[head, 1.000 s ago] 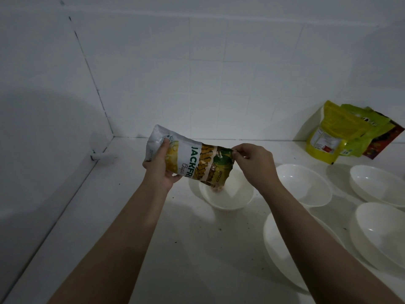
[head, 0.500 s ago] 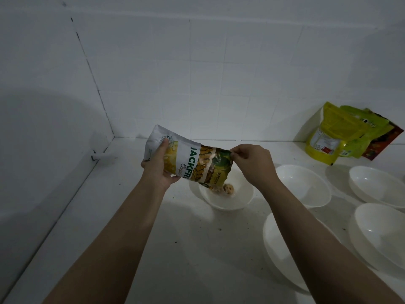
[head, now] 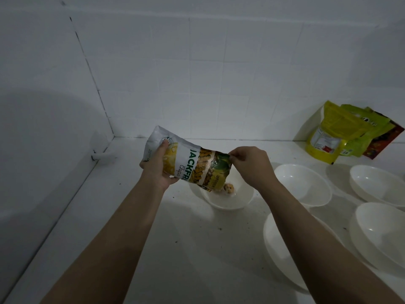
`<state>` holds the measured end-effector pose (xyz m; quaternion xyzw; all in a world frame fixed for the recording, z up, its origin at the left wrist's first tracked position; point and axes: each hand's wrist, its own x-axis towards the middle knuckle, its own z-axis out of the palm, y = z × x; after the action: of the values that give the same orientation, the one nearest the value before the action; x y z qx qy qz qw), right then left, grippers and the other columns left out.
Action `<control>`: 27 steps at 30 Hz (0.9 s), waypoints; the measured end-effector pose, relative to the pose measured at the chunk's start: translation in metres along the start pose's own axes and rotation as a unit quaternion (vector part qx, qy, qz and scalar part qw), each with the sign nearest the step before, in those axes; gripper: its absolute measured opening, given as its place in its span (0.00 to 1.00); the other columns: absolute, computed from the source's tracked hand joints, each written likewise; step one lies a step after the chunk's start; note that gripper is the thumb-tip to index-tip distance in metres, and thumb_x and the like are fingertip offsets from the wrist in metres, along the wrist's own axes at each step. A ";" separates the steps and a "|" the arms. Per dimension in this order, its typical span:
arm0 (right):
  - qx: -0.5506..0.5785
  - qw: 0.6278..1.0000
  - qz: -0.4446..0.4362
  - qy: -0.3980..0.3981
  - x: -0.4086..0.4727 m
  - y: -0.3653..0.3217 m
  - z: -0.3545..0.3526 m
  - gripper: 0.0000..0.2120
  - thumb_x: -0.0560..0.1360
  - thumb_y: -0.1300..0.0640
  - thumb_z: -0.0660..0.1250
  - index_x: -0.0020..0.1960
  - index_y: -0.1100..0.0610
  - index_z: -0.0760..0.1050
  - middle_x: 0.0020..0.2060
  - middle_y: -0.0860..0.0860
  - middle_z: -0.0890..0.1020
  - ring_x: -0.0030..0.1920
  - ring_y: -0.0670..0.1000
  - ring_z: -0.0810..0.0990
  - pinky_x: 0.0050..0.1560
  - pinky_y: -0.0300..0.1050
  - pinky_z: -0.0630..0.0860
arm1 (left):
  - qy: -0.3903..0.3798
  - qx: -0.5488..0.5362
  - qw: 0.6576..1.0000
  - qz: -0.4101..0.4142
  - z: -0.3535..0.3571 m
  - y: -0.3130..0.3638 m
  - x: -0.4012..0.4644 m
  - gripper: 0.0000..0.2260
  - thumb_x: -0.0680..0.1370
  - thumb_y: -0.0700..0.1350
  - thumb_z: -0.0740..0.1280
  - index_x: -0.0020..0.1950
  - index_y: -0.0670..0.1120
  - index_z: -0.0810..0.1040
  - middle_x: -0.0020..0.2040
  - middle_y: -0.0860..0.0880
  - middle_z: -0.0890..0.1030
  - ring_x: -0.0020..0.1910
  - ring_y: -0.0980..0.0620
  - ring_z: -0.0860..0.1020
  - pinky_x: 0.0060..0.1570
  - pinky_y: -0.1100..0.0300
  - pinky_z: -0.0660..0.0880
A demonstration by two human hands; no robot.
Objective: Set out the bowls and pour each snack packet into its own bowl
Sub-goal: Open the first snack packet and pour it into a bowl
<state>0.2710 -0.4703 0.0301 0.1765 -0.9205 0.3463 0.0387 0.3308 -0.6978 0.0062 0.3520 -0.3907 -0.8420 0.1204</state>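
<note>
A white and yellow jackfruit chips packet (head: 192, 166) is tilted with its open mouth down over a small white bowl (head: 228, 199). My left hand (head: 157, 170) grips the packet's raised bottom end. My right hand (head: 249, 165) pinches the top corner by the opening. A pale yellow chip (head: 229, 188) lies in the bowl just below the packet's mouth. Several empty white bowls stand to the right, among them one (head: 304, 185) directly beside the filled bowl and one (head: 282, 253) partly hidden under my right forearm.
Yellow, green and red snack packets (head: 341, 137) lean against the tiled wall at the back right. Two more white bowls (head: 381, 185) (head: 383, 235) stand at the right edge. A tiled wall runs along the counter's left side, with a small white fitting (head: 99, 155) near the corner.
The packet has tipped a little more and a chip has dropped into the bowl, where it now lies in sight. Both hands keep their hold.
</note>
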 end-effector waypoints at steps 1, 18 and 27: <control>-0.004 1.000 -0.002 -0.003 0.000 0.000 0.001 0.09 0.79 0.56 0.65 0.52 0.53 0.84 0.46 0.47 0.85 0.47 0.46 0.79 0.45 0.39 0.71 | 0.003 -0.001 1.000 0.004 -0.002 0.000 0.002 0.40 0.66 0.51 0.80 0.70 0.51 0.61 0.62 0.42 0.74 0.55 0.38 0.77 0.34 0.40 0.78; -0.047 0.999 0.002 -0.018 0.001 0.005 0.002 0.10 0.79 0.54 0.64 0.53 0.49 0.84 0.46 0.46 0.85 0.48 0.49 0.81 0.47 0.43 0.76 | -0.020 0.024 0.999 0.011 -0.001 0.005 0.010 0.44 0.61 0.54 0.81 0.71 0.50 0.63 0.63 0.41 0.76 0.56 0.36 0.78 0.34 0.37 0.78; -0.042 0.999 -0.004 -0.003 0.004 0.004 0.003 0.10 0.79 0.54 0.64 0.53 0.50 0.84 0.47 0.46 0.85 0.48 0.48 0.81 0.47 0.43 0.75 | -0.032 0.010 0.999 0.011 -0.003 0.004 0.014 0.51 0.51 0.56 0.83 0.70 0.53 0.66 0.63 0.41 0.77 0.56 0.35 0.78 0.38 0.36 0.78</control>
<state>0.2659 -0.4707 0.0255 0.1793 -0.9336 0.3069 0.0450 0.3224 -0.7097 0.0007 0.3215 -0.4065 -0.8476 0.1137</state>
